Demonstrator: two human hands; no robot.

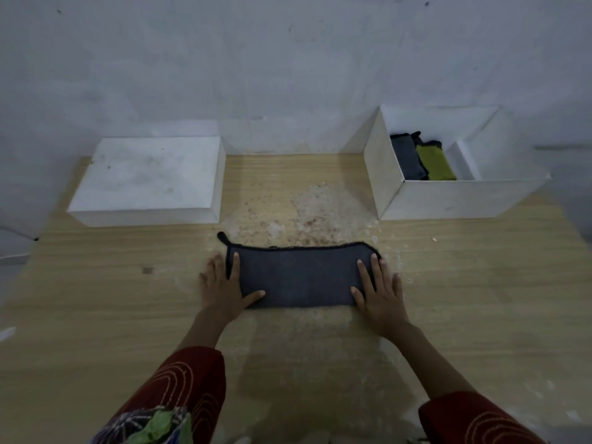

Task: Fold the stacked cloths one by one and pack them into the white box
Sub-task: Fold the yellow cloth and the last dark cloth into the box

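Both hands lie flat with fingers straight, gripping nothing: the left hand (224,285) presses the left end of the grey cloth (298,274), the right hand (378,290) its right end. The cloth lies on the bench (480,283) as a strip, its long axis left to right, equally near each hand. Beyond, far right, the open white box (448,200) holds folded cloths (408,158).

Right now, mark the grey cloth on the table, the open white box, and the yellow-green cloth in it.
grey cloth (301,277): head view, centre of its top face.
open white box (448,200): head view, front wall.
yellow-green cloth (437,165): head view, middle of its visible face.
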